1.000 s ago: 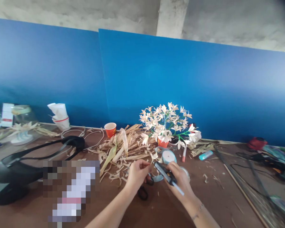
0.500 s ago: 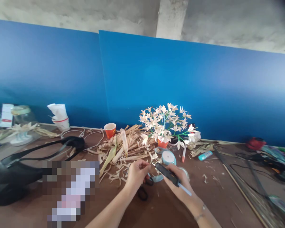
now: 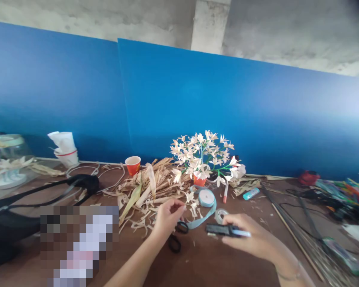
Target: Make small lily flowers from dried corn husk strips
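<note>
My right hand [image 3: 242, 235] is wrapped round a black glue gun [image 3: 219, 229], with a pale glue stick [image 3: 241, 233] jutting from its back end. The gun lies level just above the brown table. My left hand [image 3: 170, 217] is closed in a pinch; whatever it holds is too small to make out. Black-handled scissors [image 3: 175, 243] lie beneath and beside that hand. Between the hands are a roll of pale blue ribbon [image 3: 206, 198], its tail trailing forward, a clear tape roll [image 3: 220, 216] and small cream husk flowers [image 3: 194, 207].
A bunch of cream flowers [image 3: 202, 153] stands in a red cup [image 3: 199, 181] at the back. Dried corn husks [image 3: 155, 179] are heaped left of it, near another red cup [image 3: 133, 165]. A black bag [image 3: 14, 223] lies left; thin sticks [image 3: 299, 243] and cables lie right.
My right hand has drawn the glue gun away from my left hand, to the right and down, and turned it level. My left hand stays pinched. The view has shifted slightly right.
</note>
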Available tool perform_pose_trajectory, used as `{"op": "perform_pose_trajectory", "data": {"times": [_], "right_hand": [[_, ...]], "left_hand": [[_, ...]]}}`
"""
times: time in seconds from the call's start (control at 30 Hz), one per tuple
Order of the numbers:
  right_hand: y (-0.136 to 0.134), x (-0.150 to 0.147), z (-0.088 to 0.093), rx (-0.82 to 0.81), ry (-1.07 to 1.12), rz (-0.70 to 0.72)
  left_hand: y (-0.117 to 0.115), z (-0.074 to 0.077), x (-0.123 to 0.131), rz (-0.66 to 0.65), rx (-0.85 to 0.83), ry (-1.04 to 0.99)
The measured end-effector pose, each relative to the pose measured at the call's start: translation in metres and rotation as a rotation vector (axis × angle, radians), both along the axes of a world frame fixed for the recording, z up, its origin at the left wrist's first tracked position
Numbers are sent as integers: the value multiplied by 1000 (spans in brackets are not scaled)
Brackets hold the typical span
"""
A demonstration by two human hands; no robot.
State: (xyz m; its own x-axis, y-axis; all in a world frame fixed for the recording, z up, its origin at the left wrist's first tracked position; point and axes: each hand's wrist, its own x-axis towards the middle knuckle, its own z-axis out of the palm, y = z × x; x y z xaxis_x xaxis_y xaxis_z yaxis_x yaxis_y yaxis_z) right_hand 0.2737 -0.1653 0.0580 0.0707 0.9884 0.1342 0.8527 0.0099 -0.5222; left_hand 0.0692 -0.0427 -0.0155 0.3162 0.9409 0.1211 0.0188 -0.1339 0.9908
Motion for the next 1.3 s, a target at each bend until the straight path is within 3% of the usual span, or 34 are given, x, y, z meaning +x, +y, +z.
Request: {"op": "perform_pose_trajectory", "data": {"times": [0.03, 0.13, 0.27, 0.37, 0.43, 0.83, 1.03, 1.3], "right_hand": [[-4, 3, -4, -54, 122, 79], [-7, 12, -28, -33, 236, 6], [1, 23, -78, 202, -145, -285], [5, 26, -109, 204, -270, -260], [5, 24, -119, 201, -310, -268], [4, 2, -97, -60, -431, -454], [6, -5, -97, -46, -499, -529], [4, -2, -88, -39, -564, -474]], "left_hand": [[2, 0, 0, 22, -39, -45], [7, 0, -2, 99, -93, -165], [10, 0, -6, 199, -81, -274], [11, -3, -8, 217, -36, -285], [12, -5, -9, 218, -10, -281], [1, -11, -1, 165, 43, -181], [-4, -16, 3, 115, 97, -148], [-8, -15, 2, 69, 203, -25]]}}
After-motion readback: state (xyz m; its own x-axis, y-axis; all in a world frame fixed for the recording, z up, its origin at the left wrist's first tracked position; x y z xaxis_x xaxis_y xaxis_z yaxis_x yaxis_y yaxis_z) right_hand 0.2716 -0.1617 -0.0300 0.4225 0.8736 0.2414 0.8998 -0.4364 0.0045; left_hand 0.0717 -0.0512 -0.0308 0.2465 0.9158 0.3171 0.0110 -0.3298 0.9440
